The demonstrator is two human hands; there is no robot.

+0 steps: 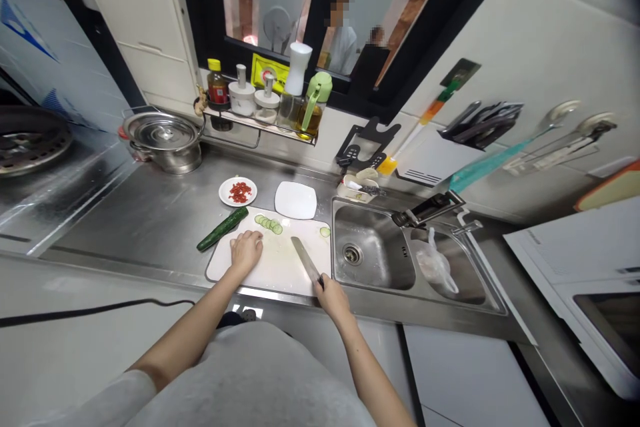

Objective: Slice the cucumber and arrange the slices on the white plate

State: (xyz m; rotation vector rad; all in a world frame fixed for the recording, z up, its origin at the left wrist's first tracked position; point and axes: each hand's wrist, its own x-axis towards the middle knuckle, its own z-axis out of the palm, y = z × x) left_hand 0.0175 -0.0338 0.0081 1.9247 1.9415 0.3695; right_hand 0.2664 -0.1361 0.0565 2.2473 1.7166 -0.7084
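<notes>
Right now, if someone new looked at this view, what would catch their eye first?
Probably the knife, gripped in the right hand over the white board, with the left hand at the board's left side. Next come the cucumber by the board's far left corner and the row of slices near its far edge. Beyond the board, red pieces stand out on a white plate.

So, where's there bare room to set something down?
Widest: the grey steel counter between the lidded silver pot and long green cucumber. The white square plate is bare too. Crowded: the white cutting board, with round green slices, the left hand and the steel-bladed knife in the right hand.
</notes>
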